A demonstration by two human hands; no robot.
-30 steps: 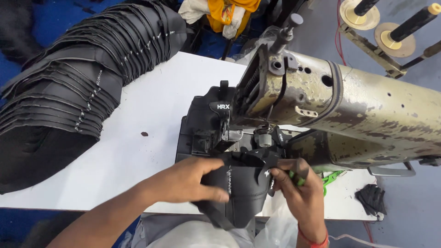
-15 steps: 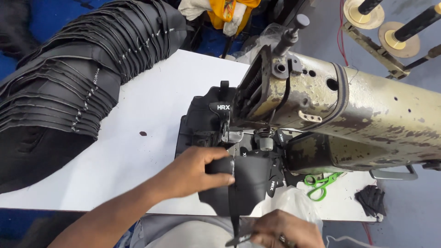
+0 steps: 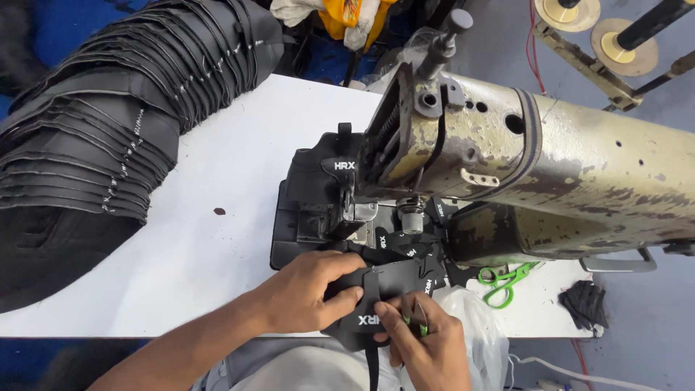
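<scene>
Left hand (image 3: 308,293) pressing flat on black piece (image 3: 394,279), fingers spread. Right hand (image 3: 427,344) pinching its near edge, just below the sewing machine (image 3: 550,181).

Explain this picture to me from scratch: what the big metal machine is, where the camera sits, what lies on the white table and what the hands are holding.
The camera is worn on the person's head and looks down at their own hands. The big worn, cream-coloured metal body is an industrial sewing machine standing on a white table. The left hand presses a black fabric piece flat just in front of the needle area. The right hand pinches the near edge of that piece and a narrow black strap hanging from it; something small and green shows between its fingers. At the left lies a long stack of black cut pieces. Green-handled scissors and a small black scrap lie to the right.
</scene>
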